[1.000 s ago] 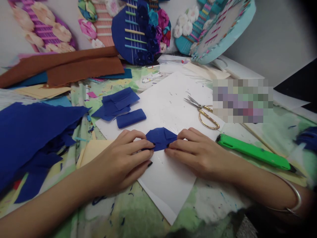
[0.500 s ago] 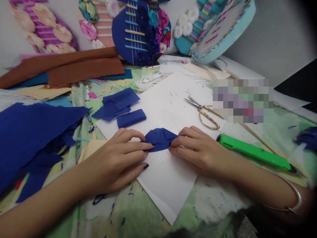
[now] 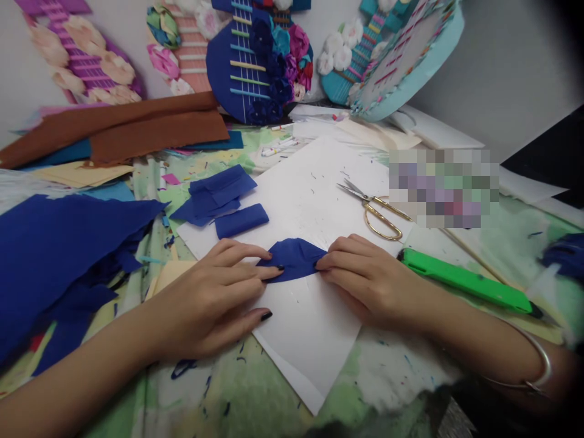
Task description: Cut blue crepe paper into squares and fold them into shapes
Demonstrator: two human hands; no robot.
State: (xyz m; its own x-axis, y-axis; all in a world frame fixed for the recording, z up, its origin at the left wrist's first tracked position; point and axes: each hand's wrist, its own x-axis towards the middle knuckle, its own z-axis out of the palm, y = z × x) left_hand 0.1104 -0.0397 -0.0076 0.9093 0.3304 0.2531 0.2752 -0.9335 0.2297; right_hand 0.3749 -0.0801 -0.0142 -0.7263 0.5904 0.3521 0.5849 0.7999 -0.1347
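Note:
A folded piece of dark blue crepe paper (image 3: 294,258) lies on a white sheet (image 3: 314,340) in the middle of the head view. My left hand (image 3: 223,298) rests flat at its left end, the outstretched fingertips pressing on the paper and the thumb apart from it. At the right end, the fingers of my right hand (image 3: 365,277) are pinched together on the paper's tip; the right thumb is hidden. Just beyond are a rolled blue strip (image 3: 241,221) and several flat blue pieces (image 3: 221,190). Gold-handled scissors (image 3: 376,210) lie partly spread on the white sheet.
A green utility knife (image 3: 465,280) lies beside my right forearm. Large blue paper (image 3: 55,255) covers the left side, with brown paper (image 3: 155,128) behind it. Decorated guitar shapes (image 3: 241,67) stand along the back wall. A blurred patch (image 3: 442,188) hides something at right.
My right fingers have drawn closer together at the paper's right tip, and the fold there looks flatter. My left hand stays nearly in place, with more of the paper's left end showing.

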